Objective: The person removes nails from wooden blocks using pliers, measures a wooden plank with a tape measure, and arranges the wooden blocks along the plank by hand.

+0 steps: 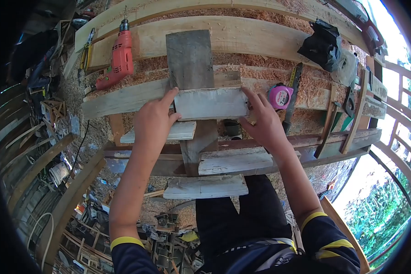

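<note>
A short white-painted board [211, 104] lies across a grey upright plank [190, 59] on the workbench. My left hand [155, 114] grips its left end, with fingertips at the top and bottom corners. At the right end, my right hand [261, 117] touches the board with spread fingertips. Another white piece [180, 131] lies just below, near my left wrist. Closer to my body are two more short white boards, one [235, 161] at the bench edge and one [205, 187] below it.
A red drill [120, 57] and pliers [86, 50] lie at the upper left. A pink tape measure [280, 96] sits right of my right hand. A black plastic bag [321, 44], a handsaw [350, 102] and long planks [242, 34] with wood shavings are beyond.
</note>
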The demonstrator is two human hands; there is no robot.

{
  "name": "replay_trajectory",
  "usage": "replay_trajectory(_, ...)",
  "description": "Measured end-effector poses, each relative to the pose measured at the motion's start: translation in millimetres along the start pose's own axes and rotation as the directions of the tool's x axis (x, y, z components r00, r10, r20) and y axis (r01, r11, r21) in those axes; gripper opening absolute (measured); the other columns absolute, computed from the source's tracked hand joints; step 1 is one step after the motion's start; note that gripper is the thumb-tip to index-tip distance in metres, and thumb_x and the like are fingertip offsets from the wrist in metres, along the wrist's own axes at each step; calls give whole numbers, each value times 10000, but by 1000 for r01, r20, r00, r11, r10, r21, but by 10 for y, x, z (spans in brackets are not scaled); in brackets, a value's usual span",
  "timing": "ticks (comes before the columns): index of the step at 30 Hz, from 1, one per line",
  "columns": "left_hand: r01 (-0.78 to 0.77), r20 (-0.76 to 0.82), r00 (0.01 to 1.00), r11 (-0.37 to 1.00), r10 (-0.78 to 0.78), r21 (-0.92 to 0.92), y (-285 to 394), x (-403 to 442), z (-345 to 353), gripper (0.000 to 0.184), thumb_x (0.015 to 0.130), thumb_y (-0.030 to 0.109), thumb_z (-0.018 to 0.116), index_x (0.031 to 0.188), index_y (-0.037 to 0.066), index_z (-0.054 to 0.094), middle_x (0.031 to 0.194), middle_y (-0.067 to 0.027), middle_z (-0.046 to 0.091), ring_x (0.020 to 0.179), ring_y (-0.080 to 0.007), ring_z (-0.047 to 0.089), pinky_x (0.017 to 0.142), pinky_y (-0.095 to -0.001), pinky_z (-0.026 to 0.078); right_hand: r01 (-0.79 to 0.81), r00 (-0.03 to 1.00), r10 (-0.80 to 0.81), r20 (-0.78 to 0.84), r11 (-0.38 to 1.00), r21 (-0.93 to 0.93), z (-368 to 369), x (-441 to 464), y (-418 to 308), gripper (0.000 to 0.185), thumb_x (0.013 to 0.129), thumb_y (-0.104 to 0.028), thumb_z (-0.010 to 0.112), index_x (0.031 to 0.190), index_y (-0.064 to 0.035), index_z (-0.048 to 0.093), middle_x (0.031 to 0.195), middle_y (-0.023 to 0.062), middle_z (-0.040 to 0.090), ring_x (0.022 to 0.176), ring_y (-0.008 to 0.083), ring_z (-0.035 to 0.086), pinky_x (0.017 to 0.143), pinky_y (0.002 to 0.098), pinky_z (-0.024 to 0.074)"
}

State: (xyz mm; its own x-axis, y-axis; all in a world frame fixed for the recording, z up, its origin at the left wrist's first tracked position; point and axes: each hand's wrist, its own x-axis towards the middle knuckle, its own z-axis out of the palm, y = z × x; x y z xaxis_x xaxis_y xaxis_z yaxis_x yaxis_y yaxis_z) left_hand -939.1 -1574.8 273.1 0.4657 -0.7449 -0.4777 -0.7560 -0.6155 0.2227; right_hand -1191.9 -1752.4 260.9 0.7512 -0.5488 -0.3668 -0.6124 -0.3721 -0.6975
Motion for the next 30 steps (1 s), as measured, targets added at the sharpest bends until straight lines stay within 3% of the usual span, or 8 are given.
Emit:
replay_trajectory(4,-57,3,998,998,56,5,-71,0,-35,801,767,275,916,1508,247,614,1136,-81,737,1055,-313,701,899,-444,582,196,955,-265,-135,902,-384,38,36,-15,821,807,-39,775,1572,-181,513,1571,198,472,1456,390,487,1215,558,378)
replay_trajectory(7,-60,4,998,997,60,47,-16,-12,-102,819,736,228,935,1496,238,629,1269,-63,691,1180,-294,660,957,-448,580,363,913,-407,21,788,-497,85,107,-61,788,827,-40,724,1570,-214,523,1617,203,440,1548,373,404,1277,617,281)
replay_trajectory(13,-158,-111,980,986,164,62,-53,-3,-59,823,707,153,949,1472,215,653,1454,-76,607,1339,-295,587,1071,-458,562,465,868,-481,122,701,-541,286,249,-31,648,891,-88,680,1514,-243,587,1608,179,471,1512,373,445,1262,621,307)
replay_trajectory(19,-151,-94,984,988,153,32,-79,-36,-6,845,699,128,951,1481,222,646,1571,-85,549,1419,-308,548,1130,-457,538,526,805,-593,38,681,-509,365,320,115,555,918,-109,650,1462,-218,632,1549,152,526,1411,359,519,1200,593,368)
replay_trajectory(25,-212,-85,971,971,222,108,-73,13,-13,904,673,53,949,1507,159,615,1683,-91,443,1493,-316,494,1196,-434,503,554,811,-580,70,725,-410,227,363,53,636,780,-126,791,1403,-186,680,1491,117,575,1340,344,556,1124,557,416)
replay_trajectory(30,-194,-129,969,972,211,131,10,47,47,950,629,1,943,1510,111,604,1721,-91,389,1505,-317,485,1228,-430,478,437,899,-410,152,859,-266,36,474,-144,744,689,-82,845,1412,-181,702,1403,115,652,1290,338,620,1104,510,456)
